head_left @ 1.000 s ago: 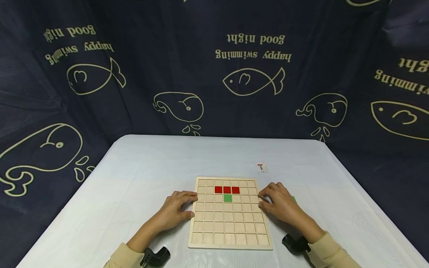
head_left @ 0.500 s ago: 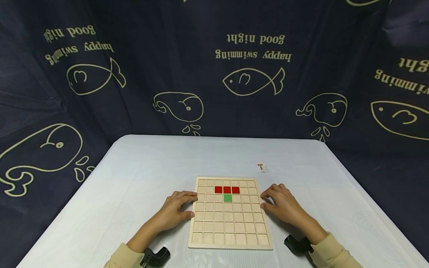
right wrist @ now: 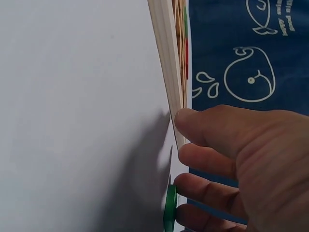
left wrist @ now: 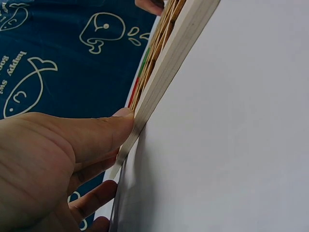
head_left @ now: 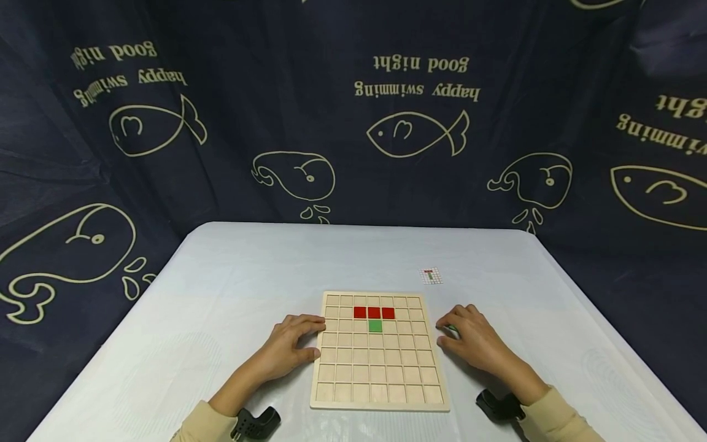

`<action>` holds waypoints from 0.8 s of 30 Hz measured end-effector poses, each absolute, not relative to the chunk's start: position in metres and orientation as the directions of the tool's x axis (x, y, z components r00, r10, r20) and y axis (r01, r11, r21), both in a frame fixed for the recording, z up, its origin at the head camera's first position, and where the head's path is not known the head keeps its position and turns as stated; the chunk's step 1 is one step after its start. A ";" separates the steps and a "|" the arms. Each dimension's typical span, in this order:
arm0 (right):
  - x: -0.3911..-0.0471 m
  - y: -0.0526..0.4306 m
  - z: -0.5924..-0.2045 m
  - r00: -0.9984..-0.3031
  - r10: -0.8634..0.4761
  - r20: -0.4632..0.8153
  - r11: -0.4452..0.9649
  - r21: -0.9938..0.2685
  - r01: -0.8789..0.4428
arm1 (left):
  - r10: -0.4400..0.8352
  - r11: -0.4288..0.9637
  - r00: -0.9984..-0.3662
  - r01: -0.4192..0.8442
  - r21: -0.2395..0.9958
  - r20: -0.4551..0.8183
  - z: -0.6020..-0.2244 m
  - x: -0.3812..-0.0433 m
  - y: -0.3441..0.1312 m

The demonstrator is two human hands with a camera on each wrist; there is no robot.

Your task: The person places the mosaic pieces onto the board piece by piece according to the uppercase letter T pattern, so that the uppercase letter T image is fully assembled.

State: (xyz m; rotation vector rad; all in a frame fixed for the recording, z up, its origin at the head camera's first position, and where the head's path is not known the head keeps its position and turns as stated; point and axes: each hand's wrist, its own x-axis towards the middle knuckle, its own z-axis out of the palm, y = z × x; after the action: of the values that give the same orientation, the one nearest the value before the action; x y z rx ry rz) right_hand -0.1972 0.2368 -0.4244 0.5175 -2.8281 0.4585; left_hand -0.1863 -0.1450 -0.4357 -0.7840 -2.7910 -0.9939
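A wooden grid board (head_left: 381,393) lies flat on the white table. Three red tiles (head_left: 374,313) sit in a row near its far side, and one green tile (head_left: 375,326) sits just below the middle one. My left hand (head_left: 282,348) rests at the board's left edge; in the left wrist view its thumb (left wrist: 104,133) touches the rim. Off the right edge, my right hand (head_left: 469,337) hovers low with fingers loosely bent. Beneath it a loose green tile (right wrist: 170,208) shows by the lower fingers, partly hidden by them in the head view.
Behind the board to the right lies a small card (head_left: 431,275) printed with a red and green T pattern on a grid. A dark curtain (head_left: 353,184) with fish and whale drawings hangs behind the table (head_left: 265,264). Black wrist cameras (head_left: 256,423) sit below both hands.
My right hand has drawn back to the right, away from the board's edge, and is now over the loose green tile. The left hand and the board have stayed put.
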 end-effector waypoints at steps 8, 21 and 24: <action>-0.198 0.246 -0.424 -0.904 -0.307 0.299 0.884 -0.261 -0.387 | 0.439 0.658 -0.868 0.487 0.574 0.233 -0.434 -0.185 -0.145; -0.204 0.260 -0.425 -0.912 -0.286 0.294 0.899 -0.246 -0.361 | 0.441 0.657 -0.867 0.489 0.574 0.234 -0.435 -0.185 -0.145; -0.203 0.261 -0.425 -0.914 -0.282 0.291 0.901 -0.246 -0.357 | 0.441 0.653 -0.866 0.489 0.578 0.235 -0.434 -0.185 -0.145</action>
State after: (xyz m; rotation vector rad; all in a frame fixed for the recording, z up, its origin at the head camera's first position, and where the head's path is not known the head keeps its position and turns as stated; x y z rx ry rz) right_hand -0.2033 0.2611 -0.4248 0.4815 -2.8175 0.4335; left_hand -0.1852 -0.1449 -0.4344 -0.7861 -2.7892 -1.0078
